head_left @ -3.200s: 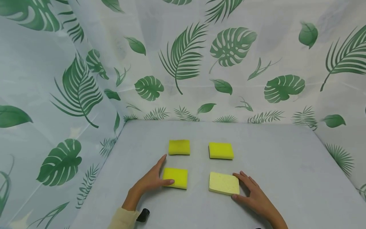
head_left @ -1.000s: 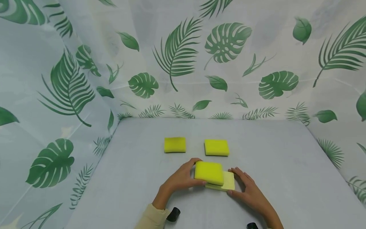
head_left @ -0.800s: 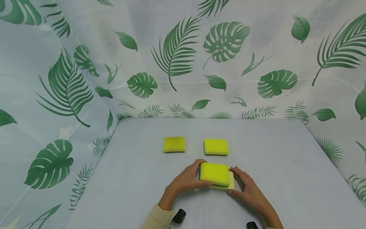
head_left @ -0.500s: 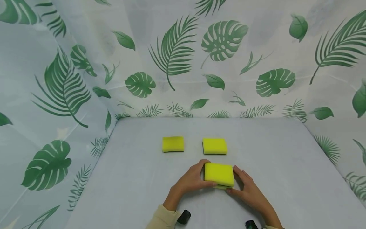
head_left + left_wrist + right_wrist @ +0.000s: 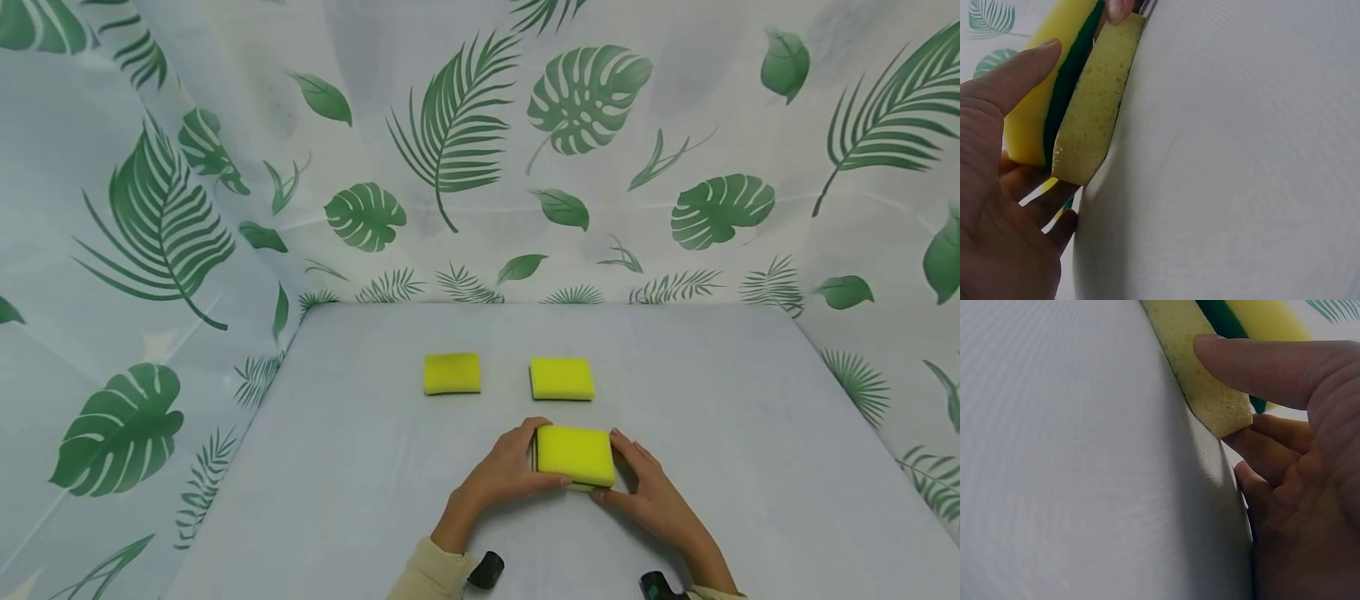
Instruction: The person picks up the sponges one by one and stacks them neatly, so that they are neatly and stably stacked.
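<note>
Pale worktop (image 5: 352,467) before leaf-printed sheeting (image 5: 480,250), where we see the left hand (image 5: 504,473) pinching a yellow sponge (image 5: 575,456) over a pale sponge (image 5: 1094,100), largely hidden from above, the right hand (image 5: 651,493) pinching the latter.

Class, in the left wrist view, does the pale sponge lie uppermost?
No: the pale sponge lies between the yellow sponge above and the table.

Head view from high, fwd/down over table (image 5: 337,475); wrist views low, v. close, sponge stack (image 5: 574,457) in both
</note>
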### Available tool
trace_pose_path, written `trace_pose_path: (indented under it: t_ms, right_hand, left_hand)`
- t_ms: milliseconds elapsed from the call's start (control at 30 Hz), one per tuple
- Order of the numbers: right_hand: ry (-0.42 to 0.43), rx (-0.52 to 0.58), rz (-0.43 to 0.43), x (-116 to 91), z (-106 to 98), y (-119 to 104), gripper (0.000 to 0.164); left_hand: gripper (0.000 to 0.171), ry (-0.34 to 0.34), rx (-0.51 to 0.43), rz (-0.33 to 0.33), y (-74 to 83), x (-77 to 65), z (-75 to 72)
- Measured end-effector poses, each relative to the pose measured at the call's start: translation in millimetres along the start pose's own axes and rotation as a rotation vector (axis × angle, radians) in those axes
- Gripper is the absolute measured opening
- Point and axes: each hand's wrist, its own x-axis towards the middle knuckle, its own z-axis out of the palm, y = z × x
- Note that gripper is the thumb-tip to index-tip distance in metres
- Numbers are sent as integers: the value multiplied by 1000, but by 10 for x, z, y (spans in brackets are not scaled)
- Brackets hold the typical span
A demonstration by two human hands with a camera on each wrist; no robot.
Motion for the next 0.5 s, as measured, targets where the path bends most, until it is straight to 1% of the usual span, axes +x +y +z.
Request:
trace_pose_path:
  t_ms: [167,300,433,500]
  right_hand:
    - [-6,1,10,2,1,-9,108]
    - [-7,1,11,-1,1,-9,107]
    - [-7,2,10,-1,-4,-9,106]
    - [-12,4,19,3,-3,-10,107]
  left_hand:
    - [84,13,12,0,-3,-1,16]
    - [89,5,22,-11,1,-6,24]
    - [97,-4,3,-21,6,-20,28]
    - [100,-8,-27,-24,8,-37,23]
